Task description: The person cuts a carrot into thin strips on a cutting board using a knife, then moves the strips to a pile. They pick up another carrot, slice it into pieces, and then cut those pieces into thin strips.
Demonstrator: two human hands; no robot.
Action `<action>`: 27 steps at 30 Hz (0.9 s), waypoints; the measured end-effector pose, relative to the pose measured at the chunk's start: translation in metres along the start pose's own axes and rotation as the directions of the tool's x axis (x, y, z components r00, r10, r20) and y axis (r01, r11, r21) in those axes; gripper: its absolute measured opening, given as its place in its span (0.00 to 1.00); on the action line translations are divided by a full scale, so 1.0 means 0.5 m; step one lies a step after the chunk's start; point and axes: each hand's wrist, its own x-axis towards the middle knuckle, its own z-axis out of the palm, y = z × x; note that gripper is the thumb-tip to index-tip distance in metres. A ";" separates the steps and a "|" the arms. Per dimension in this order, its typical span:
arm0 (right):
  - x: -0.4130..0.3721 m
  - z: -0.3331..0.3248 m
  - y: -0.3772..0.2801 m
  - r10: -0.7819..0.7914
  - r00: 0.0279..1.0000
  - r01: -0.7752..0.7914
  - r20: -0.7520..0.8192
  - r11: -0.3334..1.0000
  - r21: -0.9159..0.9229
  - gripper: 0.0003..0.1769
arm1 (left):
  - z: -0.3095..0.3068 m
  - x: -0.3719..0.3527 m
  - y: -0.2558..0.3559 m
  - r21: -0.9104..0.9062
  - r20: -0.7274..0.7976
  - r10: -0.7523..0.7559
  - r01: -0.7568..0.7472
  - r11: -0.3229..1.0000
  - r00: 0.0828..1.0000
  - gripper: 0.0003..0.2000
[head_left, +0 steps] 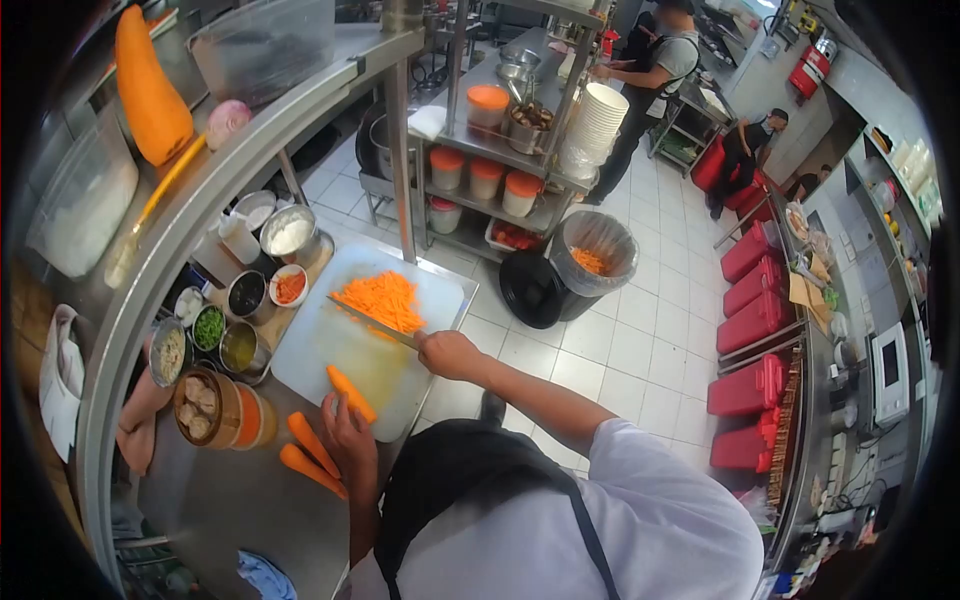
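Observation:
My right hand [450,355] is closed around the handle of a kitchen knife [375,322], whose blade lies along the near edge of a heap of shredded carrot [385,297]. Under both is a white cutting board [300,355]. My left hand [347,437] has its fingers on a peeled carrot [350,392] at the board's near edge. Two more carrots, an upper one [313,443] and a lower one [308,470], lie on the steel table just left of that hand.
Left of the board stand a bamboo steamer [228,408] with dumplings, a bowl of chopped greens [208,328] and several other containers. A metal rail [92,400] curves along the left. Beyond the board are a lined bin [597,250] and a shelf rack [490,215]. Other people work farther back.

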 end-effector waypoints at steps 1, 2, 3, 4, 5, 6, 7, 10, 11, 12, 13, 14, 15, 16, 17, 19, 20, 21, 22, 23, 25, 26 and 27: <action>0.004 -0.010 -0.011 0.013 0.999 -0.013 -0.032 1.000 -0.009 0.14 | -0.016 0.010 0.026 0.048 -0.002 0.063 -0.063 0.997 0.998 0.19; 0.002 -0.014 -0.024 0.023 0.996 -0.025 -0.091 0.999 -0.021 0.13 | -0.024 0.020 0.045 0.095 0.000 0.122 -0.121 0.988 0.993 0.21; -0.005 -0.012 -0.037 0.034 0.989 -0.038 -0.144 0.999 -0.031 0.13 | -0.018 0.034 0.055 0.099 -0.014 0.197 -0.194 0.976 0.980 0.22; -0.012 -0.012 -0.051 0.042 0.980 -0.050 -0.193 0.998 -0.038 0.12 | -0.008 0.051 0.064 0.105 -0.024 0.266 -0.262 0.959 0.964 0.23; -0.018 -0.015 -0.063 0.058 0.975 -0.066 -0.214 0.997 -0.029 0.12 | -0.002 0.068 0.075 0.112 -0.034 0.331 -0.325 0.939 0.943 0.24; -0.026 -0.020 -0.074 0.074 0.970 -0.080 -0.234 0.997 -0.018 0.12 | 0.000 0.084 0.090 0.116 0.030 0.376 -0.376 0.919 0.926 0.25; -0.032 -0.022 -0.080 0.091 0.963 -0.095 -0.255 0.995 -0.007 0.12 | 0.003 0.102 0.108 0.114 0.095 0.419 -0.428 0.896 0.903 0.26; -0.033 0.039 -0.055 0.019 0.931 -0.042 -0.363 0.998 -0.055 0.14 | 0.049 0.147 0.116 0.016 0.213 0.558 -0.574 0.819 0.802 0.27; -0.031 0.057 -0.039 -0.012 0.918 -0.009 -0.397 0.999 -0.049 0.17 | 0.059 0.158 0.120 -0.019 0.277 0.560 -0.578 0.816 0.781 0.28; -0.032 0.050 -0.040 -0.011 0.930 -0.017 -0.367 0.997 -0.072 0.14 | 0.070 0.163 0.124 -0.056 0.342 0.553 -0.571 0.819 0.760 0.28; -0.034 0.043 -0.039 -0.027 0.936 0.000 -0.350 0.997 -0.075 0.11 | 0.087 0.168 0.120 -0.065 0.348 0.572 -0.590 0.805 0.742 0.28; -0.033 0.040 -0.037 -0.018 0.931 -0.015 -0.364 0.996 -0.088 0.12 | 0.096 0.171 0.113 -0.068 0.353 0.584 -0.603 0.795 0.731 0.28; -0.033 0.032 -0.032 -0.044 0.929 0.017 -0.367 0.997 -0.077 0.13 | 0.106 0.175 0.106 -0.071 0.357 0.596 -0.616 0.785 0.719 0.28; -0.035 0.019 -0.036 -0.054 0.934 0.018 -0.352 0.994 -0.104 0.14 | 0.112 0.182 0.104 -0.072 0.360 0.606 -0.627 0.776 0.709 0.28; -0.036 0.005 -0.039 -0.062 0.938 0.015 -0.342 0.990 -0.138 0.15 | 0.118 0.192 0.100 -0.078 0.359 0.624 -0.644 0.761 0.694 0.29; -0.044 -0.008 -0.036 -0.047 0.951 -0.002 -0.307 0.987 -0.159 0.15 | 0.122 0.205 0.092 -0.052 0.356 0.624 -0.652 0.756 0.696 0.30; -0.051 -0.015 -0.031 -0.040 0.957 -0.011 -0.287 0.985 -0.172 0.15 | 0.123 0.213 0.086 -0.040 0.344 0.616 -0.645 0.763 0.709 0.31; -0.060 -0.024 -0.023 -0.032 0.957 -0.024 -0.289 0.982 -0.189 0.15 | 0.123 0.222 0.078 -0.027 0.330 0.607 -0.636 0.771 0.723 0.31; -0.069 -0.032 -0.014 -0.027 0.956 -0.035 -0.291 0.978 -0.205 0.15 | 0.121 0.233 0.066 -0.009 0.328 0.591 -0.623 0.782 0.737 0.31; -0.080 -0.041 -0.005 -0.023 0.956 -0.043 -0.292 0.975 -0.219 0.15 | 0.117 0.243 0.050 0.011 0.327 0.572 -0.609 0.793 0.752 0.31; -0.108 -0.069 0.015 -0.006 0.952 -0.067 -0.308 0.972 -0.225 0.15 | 0.115 0.259 0.024 0.049 0.324 0.536 -0.580 0.813 0.780 0.30; -0.125 -0.085 0.029 -0.010 0.948 -0.063 -0.317 0.974 -0.219 0.15 | 0.115 0.266 0.011 0.067 0.323 0.518 -0.565 0.822 0.792 0.30; -0.142 -0.100 0.042 -0.016 0.945 -0.056 -0.327 0.976 -0.212 0.16 | 0.114 0.273 -0.002 0.086 0.321 0.498 -0.549 0.832 0.806 0.30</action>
